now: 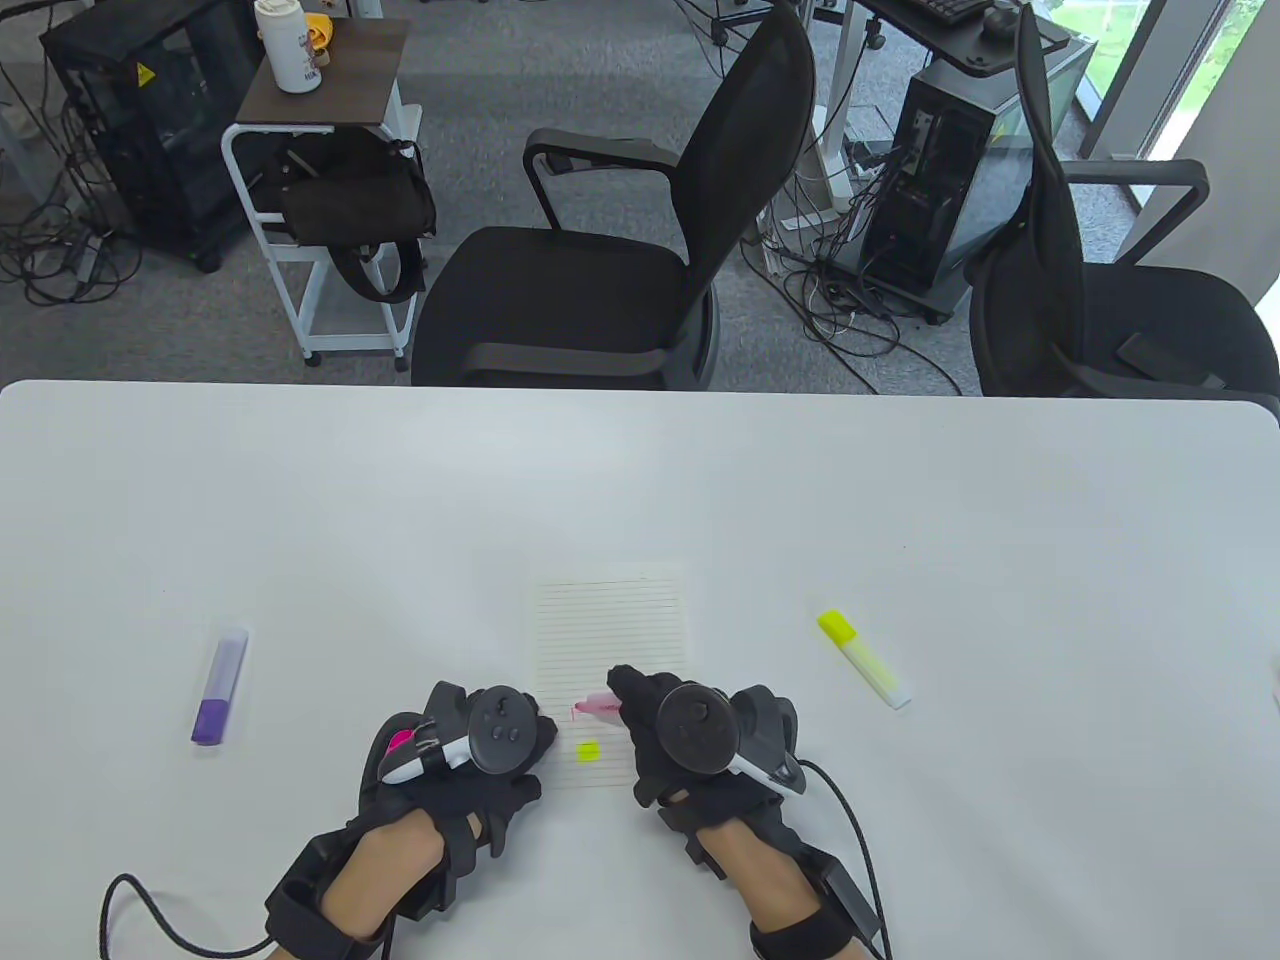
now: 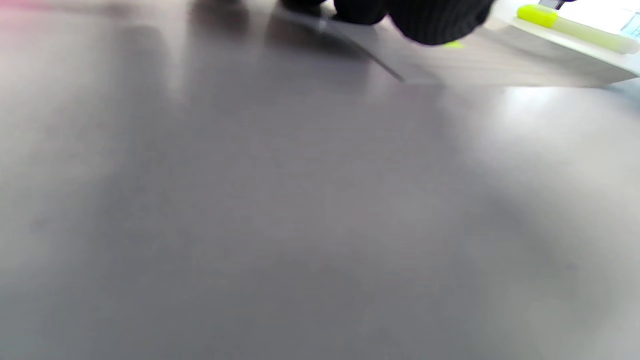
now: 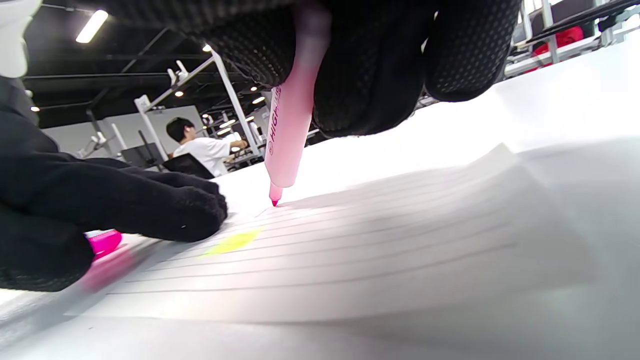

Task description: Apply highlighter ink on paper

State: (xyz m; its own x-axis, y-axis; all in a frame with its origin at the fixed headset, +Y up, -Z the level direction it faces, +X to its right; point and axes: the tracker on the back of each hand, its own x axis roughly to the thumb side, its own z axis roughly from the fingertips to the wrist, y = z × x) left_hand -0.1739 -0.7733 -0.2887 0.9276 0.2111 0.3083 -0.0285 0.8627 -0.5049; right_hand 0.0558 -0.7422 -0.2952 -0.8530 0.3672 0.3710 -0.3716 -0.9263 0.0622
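Right hand (image 1: 690, 740) grip holds pink highlighter (image 3: 290, 135), tip on lined paper (image 1: 612, 625); left hand (image 1: 465, 745) grip holds pink cap (image 3: 104, 243).

**Bright room, one blurred wrist camera**

The table view is bright and even. Daylight enters from a window (image 1: 1190, 60) at the top right corner, and the white table (image 1: 300, 500) reflects it softly, without hard glare. Shadows under both hands are short and pale. Straight lines bend a little near the edges, so the lens is wide.

The left wrist view is almost fully out of focus: a grey, dim surface with broad soft shadows, and it is perhaps overexposed at the top right.

The right wrist view is sharper. Ceiling lamps (image 3: 91, 26) shine against a dark ceiling, the far table is washed out white, and the lined paper (image 3: 375, 250) blurs near the lens.
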